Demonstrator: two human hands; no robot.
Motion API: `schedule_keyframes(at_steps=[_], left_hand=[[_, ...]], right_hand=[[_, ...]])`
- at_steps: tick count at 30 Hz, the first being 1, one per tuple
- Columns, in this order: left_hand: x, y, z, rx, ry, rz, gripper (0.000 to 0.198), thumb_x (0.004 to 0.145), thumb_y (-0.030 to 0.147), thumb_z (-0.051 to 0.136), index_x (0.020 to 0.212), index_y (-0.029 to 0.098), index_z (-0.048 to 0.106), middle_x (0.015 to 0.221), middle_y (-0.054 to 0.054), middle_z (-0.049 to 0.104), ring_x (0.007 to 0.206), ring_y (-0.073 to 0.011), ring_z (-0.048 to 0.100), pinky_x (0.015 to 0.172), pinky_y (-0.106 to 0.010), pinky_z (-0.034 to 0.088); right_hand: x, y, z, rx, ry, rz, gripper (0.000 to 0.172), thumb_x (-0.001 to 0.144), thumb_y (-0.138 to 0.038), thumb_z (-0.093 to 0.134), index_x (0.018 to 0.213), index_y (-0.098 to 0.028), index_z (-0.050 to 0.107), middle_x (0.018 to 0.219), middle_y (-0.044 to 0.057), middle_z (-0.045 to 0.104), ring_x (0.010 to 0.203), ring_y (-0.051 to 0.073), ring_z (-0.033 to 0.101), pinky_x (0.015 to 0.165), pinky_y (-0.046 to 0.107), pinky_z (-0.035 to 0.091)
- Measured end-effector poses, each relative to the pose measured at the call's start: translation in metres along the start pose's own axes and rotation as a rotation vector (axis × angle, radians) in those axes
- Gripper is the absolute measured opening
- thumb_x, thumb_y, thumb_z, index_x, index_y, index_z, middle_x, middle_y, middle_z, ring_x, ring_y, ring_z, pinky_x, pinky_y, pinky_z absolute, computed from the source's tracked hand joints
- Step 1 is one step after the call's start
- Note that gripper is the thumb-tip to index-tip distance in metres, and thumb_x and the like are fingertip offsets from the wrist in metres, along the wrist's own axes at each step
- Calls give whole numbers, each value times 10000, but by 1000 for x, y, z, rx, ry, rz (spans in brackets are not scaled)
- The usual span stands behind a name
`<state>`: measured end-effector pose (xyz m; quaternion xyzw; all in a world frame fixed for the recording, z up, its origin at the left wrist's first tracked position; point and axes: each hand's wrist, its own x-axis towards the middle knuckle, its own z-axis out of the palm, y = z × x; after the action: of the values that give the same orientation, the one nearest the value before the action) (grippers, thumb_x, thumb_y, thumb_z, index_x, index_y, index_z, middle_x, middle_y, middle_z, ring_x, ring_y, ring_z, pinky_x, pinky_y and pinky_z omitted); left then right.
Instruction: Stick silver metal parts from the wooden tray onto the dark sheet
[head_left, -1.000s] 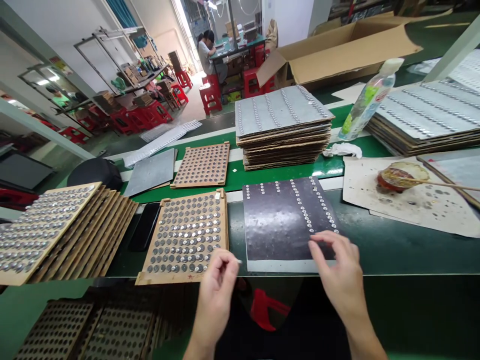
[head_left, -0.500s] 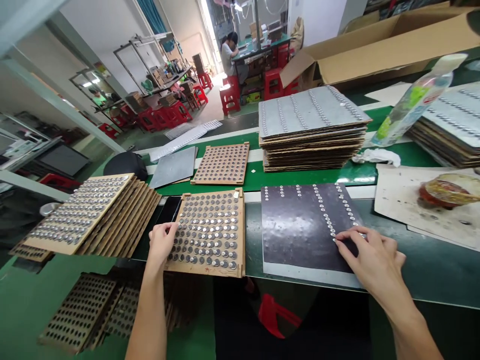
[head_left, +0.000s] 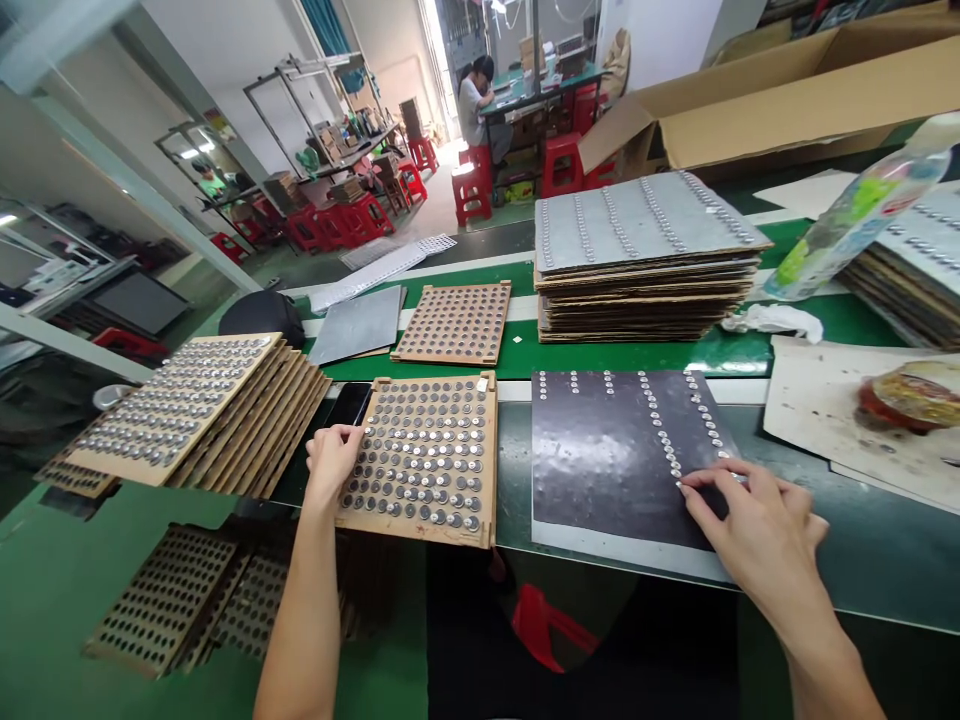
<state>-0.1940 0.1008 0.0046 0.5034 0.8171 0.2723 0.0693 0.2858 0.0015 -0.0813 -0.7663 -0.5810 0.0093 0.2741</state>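
My right hand (head_left: 765,525) is over the right part of a dark sheet (head_left: 592,460), thumb and forefinger pinched at a small silvery round piece (head_left: 680,486) at the lower end of a slanting row. Several rows of such pieces lie on the sheet, two of them longer than the others. My left hand (head_left: 332,465) is closed at the left edge of a wooden board (head_left: 489,480) filled with round grey discs. Many discs there carry a small shiny piece on top. Whatever the left fingertips hold is too small to make out.
Behind the sheet stands a tall stack of grey sheets (head_left: 645,300). A stack of filled boards (head_left: 180,410) leans left, near a dark phone (head_left: 351,404). A bottle (head_left: 862,225), crumpled tissue (head_left: 776,320) and stained bowl (head_left: 915,395) are right. Another person (head_left: 474,100) sits far back.
The whole view has shifted slightly. My right hand remains at the slanting row's lower end, and my left hand stays at the board's left edge with its fingers closed.
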Motion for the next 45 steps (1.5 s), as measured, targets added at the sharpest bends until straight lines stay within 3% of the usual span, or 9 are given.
schedule_keyframes(at_steps=[3, 6, 9, 11, 14, 21, 30, 35, 45], left_hand=[[-25, 22, -4, -1, 97, -34, 179, 852, 359, 557, 757, 213, 599, 1050, -164, 595, 1229, -452, 435, 1057, -686, 305], [-80, 55, -3, -80, 106, 49, 193, 902, 392, 540, 833, 226, 610, 1080, -119, 597, 1163, -355, 491, 1058, -542, 379], [-148, 90, 6, -475, -227, 247, 212, 945, 397, 574, 828, 226, 621, 906, -53, 585, 886, -241, 562, 838, -359, 468], [-183, 108, 13, -673, -458, 233, 236, 956, 381, 596, 790, 215, 618, 841, -30, 556, 802, -202, 549, 752, -311, 450], [-209, 126, 21, -858, -620, 179, 257, 947, 396, 638, 785, 197, 630, 835, -25, 544, 803, -185, 548, 742, -289, 438], [-217, 139, 18, -979, -743, 147, 296, 926, 451, 689, 784, 192, 675, 830, -22, 533, 807, -176, 531, 759, -281, 428], [-228, 147, 19, -937, -559, 178, 342, 980, 492, 586, 783, 213, 587, 811, -19, 521, 750, -175, 520, 711, -288, 451], [-235, 147, 26, -911, -482, 191, 332, 989, 487, 572, 790, 222, 576, 811, -16, 507, 756, -174, 522, 724, -288, 458], [-240, 151, 27, -998, -487, 144, 365, 972, 522, 590, 767, 221, 569, 767, -13, 500, 711, -168, 508, 677, -269, 455]], right_hand=[[-7, -18, -9, 80, 69, 1, 548, 938, -639, 382, 762, -245, 720, 1092, 167, 692, 1014, 419, 516, 771, 591, 417], [-21, -53, -23, 371, 92, -66, 349, 943, -510, 534, 805, -243, 710, 968, 119, 712, 957, 338, 587, 821, 527, 457], [-39, -94, -37, 713, -12, -121, 122, 938, -327, 636, 855, -254, 688, 929, 63, 697, 917, 250, 646, 799, 392, 511], [-49, -114, -45, 855, -32, -118, 71, 943, -244, 643, 883, -263, 677, 910, 36, 688, 867, 207, 664, 759, 330, 527], [-58, -130, -52, 982, -26, -122, 95, 939, -180, 647, 916, -268, 672, 884, 17, 685, 844, 183, 677, 746, 291, 548], [-63, -139, -58, 1014, 47, -123, 106, 908, -144, 668, 897, -246, 690, 820, 34, 699, 773, 194, 671, 665, 299, 577], [-70, -148, -57, 1143, 28, -46, 201, 887, -122, 673, 1035, -257, 690, 910, 38, 691, 784, 164, 684, 694, 250, 612], [-72, -150, -56, 1136, 91, -16, 116, 914, -142, 667, 929, -253, 694, 892, 33, 691, 816, 157, 691, 694, 222, 599], [-69, -156, -61, 1221, 74, 119, 102, 950, -245, 661, 851, -229, 682, 828, 46, 707, 766, 181, 709, 684, 265, 619]])
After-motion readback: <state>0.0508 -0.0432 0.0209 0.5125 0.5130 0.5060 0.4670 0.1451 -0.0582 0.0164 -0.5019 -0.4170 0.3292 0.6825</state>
